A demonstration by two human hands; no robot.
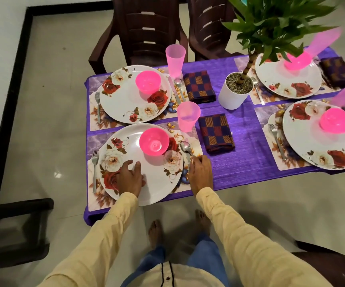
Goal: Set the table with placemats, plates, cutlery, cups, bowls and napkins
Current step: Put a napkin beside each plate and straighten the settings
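Note:
The near-left setting lies on a marbled floral placemat (94, 139). On it stands a white rose-patterned plate (157, 179) with a pink bowl (154, 141) at its far edge. A fork (94, 168) lies left of the plate. My left hand (129, 179) rests flat on the plate's near left part, fingers apart. My right hand (200, 172) is curled over the handle of a spoon (185, 146) that lies beside a knife (188, 162) to the right of the plate. A pink cup (188, 116) and a checked napkin (216, 133) sit beyond.
Three more settings with plates, pink bowls, cups and napkins fill the purple tablecloth (246, 146). A plant in a white pot (232, 94) stands mid-table. Brown chairs (144, 32) stand at the far side, and dark chairs at the near left and right.

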